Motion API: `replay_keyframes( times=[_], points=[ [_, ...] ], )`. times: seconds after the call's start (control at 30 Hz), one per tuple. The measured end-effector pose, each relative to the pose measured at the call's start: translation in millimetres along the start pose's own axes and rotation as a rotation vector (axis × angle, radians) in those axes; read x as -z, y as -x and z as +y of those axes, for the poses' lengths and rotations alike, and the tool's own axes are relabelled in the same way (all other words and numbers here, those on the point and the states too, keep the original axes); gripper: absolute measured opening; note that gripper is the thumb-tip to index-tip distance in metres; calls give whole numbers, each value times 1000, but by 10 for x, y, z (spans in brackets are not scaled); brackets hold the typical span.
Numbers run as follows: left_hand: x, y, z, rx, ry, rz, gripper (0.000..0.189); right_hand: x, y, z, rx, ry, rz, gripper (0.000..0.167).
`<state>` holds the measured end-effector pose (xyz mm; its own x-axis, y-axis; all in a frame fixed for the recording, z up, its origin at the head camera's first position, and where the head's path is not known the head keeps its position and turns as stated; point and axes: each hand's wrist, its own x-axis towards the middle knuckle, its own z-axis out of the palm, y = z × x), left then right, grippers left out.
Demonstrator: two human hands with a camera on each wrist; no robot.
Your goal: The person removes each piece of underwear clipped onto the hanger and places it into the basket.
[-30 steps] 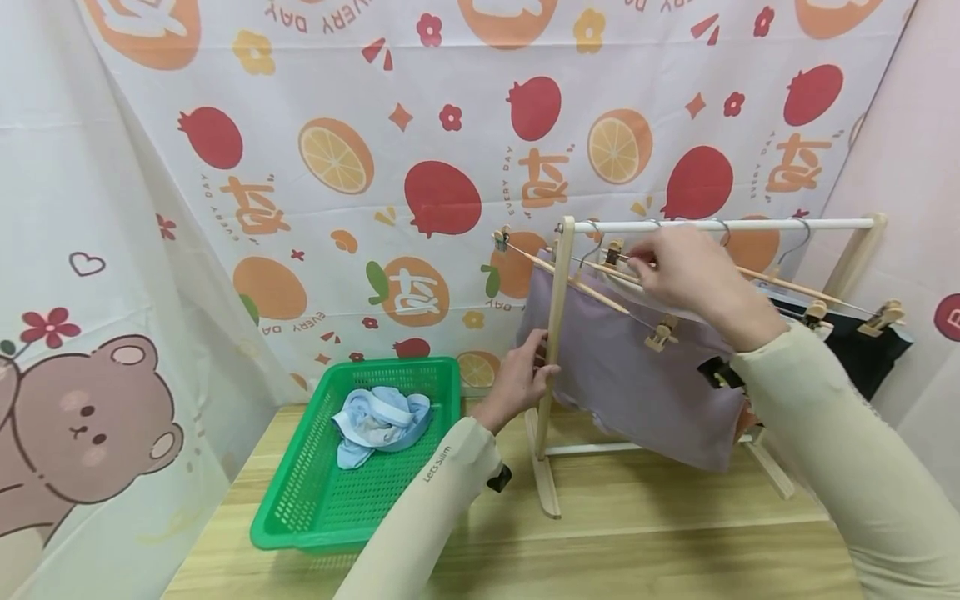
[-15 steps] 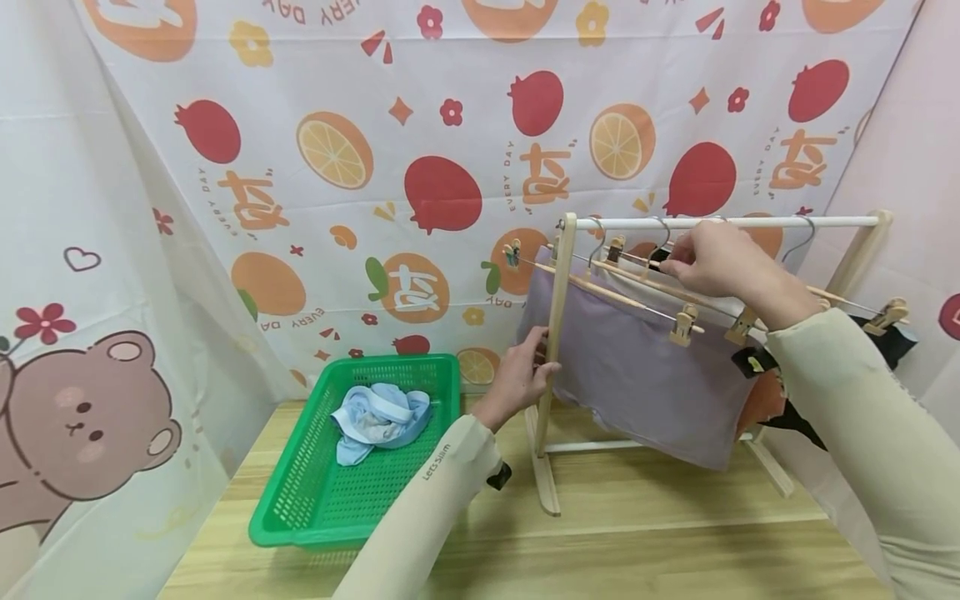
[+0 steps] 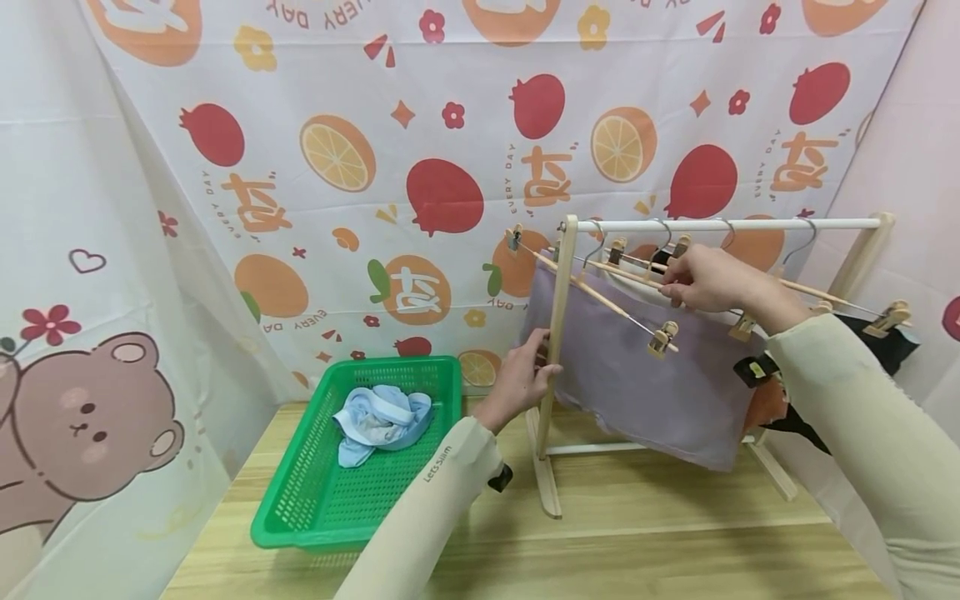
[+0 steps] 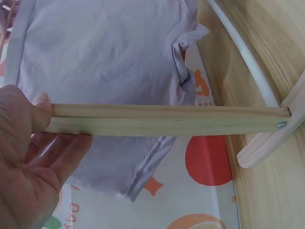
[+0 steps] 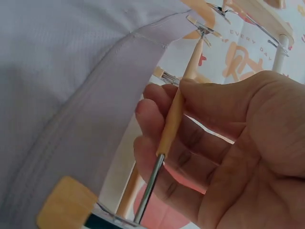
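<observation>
My left hand [image 3: 521, 375] grips the front wooden upright [image 4: 143, 119] of a small clothes rack, thumb on one side and fingers on the other. Up at the rack, my right hand [image 3: 708, 279] pinches the wooden bar [image 5: 174, 117] of a clip hanger between thumb and fingers. A lilac garment [image 3: 637, 367] hangs from this hanger, a clip [image 3: 742, 325] at its right corner. Nearer to me, another clip hanger [image 3: 600, 296] hangs with nothing in its clips. Behind the lilac garment, orange cloth [image 3: 767, 406] and black cloth [image 3: 885, 342] show in part.
A green basket [image 3: 300, 467] stands left of the rack on the wooden table [image 3: 600, 558], with crumpled light blue cloth [image 3: 382, 421] inside. The hanger hooks sit on a white rail [image 3: 757, 223]. A fruit-print curtain [image 3: 420, 100] hangs close behind the rack.
My right hand has moved right and slightly down along the hangers. The nearer hanger has swung a little, and more orange cloth shows behind the lilac garment. My left hand stays on the upright.
</observation>
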<state>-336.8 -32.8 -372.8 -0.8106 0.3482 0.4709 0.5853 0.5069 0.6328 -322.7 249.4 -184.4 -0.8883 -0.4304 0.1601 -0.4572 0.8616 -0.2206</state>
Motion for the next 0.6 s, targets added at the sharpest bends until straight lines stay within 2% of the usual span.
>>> replay_keyframes(
  times=[0.33,0.6],
  points=[
    [-10,1,-8,0,0,5,43,-48,-26,28,-11,-15,68,16],
    [-12,-5,-7,-9,1,10,44,-25,8,26,-48,-15,90,20]
  ],
)
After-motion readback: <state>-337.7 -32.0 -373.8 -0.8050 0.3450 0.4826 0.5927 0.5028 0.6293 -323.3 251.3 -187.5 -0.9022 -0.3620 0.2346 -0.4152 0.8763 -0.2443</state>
